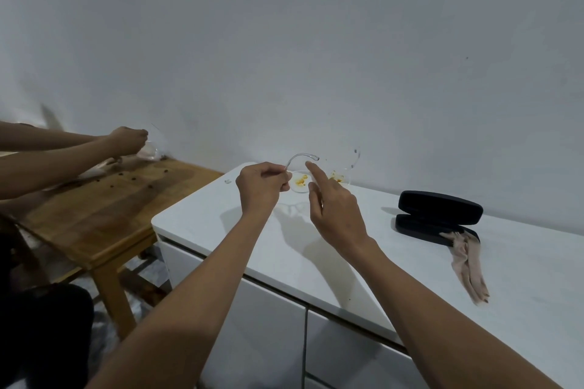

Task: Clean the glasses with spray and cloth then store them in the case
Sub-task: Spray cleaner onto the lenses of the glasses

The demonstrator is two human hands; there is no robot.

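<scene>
My left hand (pixel 264 188) grips clear-framed glasses (pixel 300 181) by one temple arm, holding them above the white cabinet top (pixel 284 249). Both lenses carry yellow-orange smears. My right hand (pixel 331 202) is beside the glasses with its fingers apart and the index finger raised toward the curved temple tip. A black glasses case (pixel 439 215) lies open on the cabinet top to the right. A beige cloth (pixel 467 265) hangs out of the case onto the surface. No spray bottle is in view.
A wooden table (pixel 104 199) stands at the left, dotted with dark crumbs. Another person's hands (pixel 128 142) work there over a clear item. A white wall rises close behind the cabinet. Cabinet doors and floor show below.
</scene>
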